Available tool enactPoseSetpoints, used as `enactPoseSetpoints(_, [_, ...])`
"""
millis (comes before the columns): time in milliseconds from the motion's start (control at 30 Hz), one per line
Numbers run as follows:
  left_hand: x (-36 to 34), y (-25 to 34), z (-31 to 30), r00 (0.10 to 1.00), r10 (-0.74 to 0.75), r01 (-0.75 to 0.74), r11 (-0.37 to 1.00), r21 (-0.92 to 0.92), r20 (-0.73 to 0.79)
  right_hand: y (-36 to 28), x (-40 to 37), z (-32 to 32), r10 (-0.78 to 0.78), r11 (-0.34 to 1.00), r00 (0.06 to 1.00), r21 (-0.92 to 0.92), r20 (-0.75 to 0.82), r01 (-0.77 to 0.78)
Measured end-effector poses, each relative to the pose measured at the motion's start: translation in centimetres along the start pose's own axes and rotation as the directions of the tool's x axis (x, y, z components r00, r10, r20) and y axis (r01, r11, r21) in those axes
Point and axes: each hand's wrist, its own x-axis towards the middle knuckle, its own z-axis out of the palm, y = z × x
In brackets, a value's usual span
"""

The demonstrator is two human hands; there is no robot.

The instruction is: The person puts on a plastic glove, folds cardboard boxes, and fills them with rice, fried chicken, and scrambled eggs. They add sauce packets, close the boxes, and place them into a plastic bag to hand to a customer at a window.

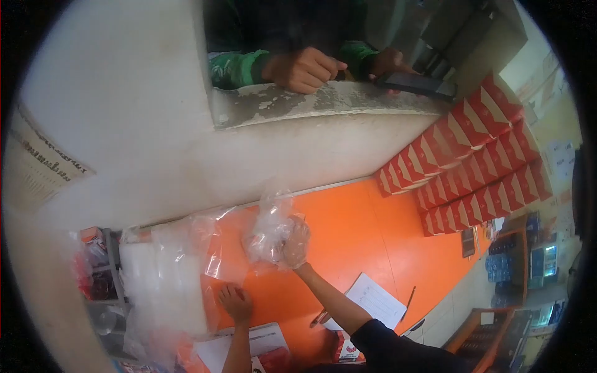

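My right hand is stretched forward over the orange table, its fingers closed on a crumpled clear plastic bag. Thin plastic seems to cover part of this hand. My left hand lies low near the table's front, fingers loosely spread and holding nothing I can see. It rests beside a stack of clear plastic bags. Loose film from another clear plastic sheet lies between the stack and the bag in my right hand.
Red-and-cream boxes stand stacked against the wall at right. A notepad, a pen and a small red-and-white box lie near my right arm. At the window ledge, another person's hands hold a phone. A divided organizer stands left.
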Motion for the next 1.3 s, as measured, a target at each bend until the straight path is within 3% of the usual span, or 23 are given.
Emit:
enactPoseSetpoints(433, [-0.1, -0.5, 0.7, 1.000, 0.011, -0.011, 1.000, 0.025, 0.012, 1.7, -0.3, 0.8, 0.080, 0.991, 0.996, 0.106, 0.042, -0.084])
enactPoseSetpoints(633, [0.0, -0.7, 0.7, 0.999, 0.026, -0.026, 1.000, 0.001, -0.035, 3.0, -1.0, -3.5, 0.206, 0.964, 0.979, 0.176, -0.015, -0.200])
enactPoseSetpoints(767, [-0.1, -0.1, 0.4, 0.997, -0.048, 0.044, 0.996, 0.074, 0.056, 3.1, -1.4, -6.7, 0.262, 0.942, 0.964, 0.230, -0.044, -0.245])
enactPoseSetpoints(933, [-0.1, -0.7, 0.7, 0.999, -0.037, 0.033, 0.994, 0.107, 0.035, 4.3, -4.4, -8.3, 0.273, 0.929, 0.961, 0.250, 0.038, -0.274])
enactPoseSetpoints(1033, [0.0, -0.4, 0.2, 0.992, -0.077, 0.069, 0.994, 0.082, 0.102, 4.6, -5.6, -8.6, 0.269, 0.930, 0.960, 0.237, 0.082, -0.280])
enactPoseSetpoints(1300, [0.2, -0.1, 0.1, 0.998, -0.051, 0.047, 0.995, 0.084, 0.043, 3.7, -4.7, -7.8, 0.202, 0.965, 0.975, 0.153, 0.089, -0.214])
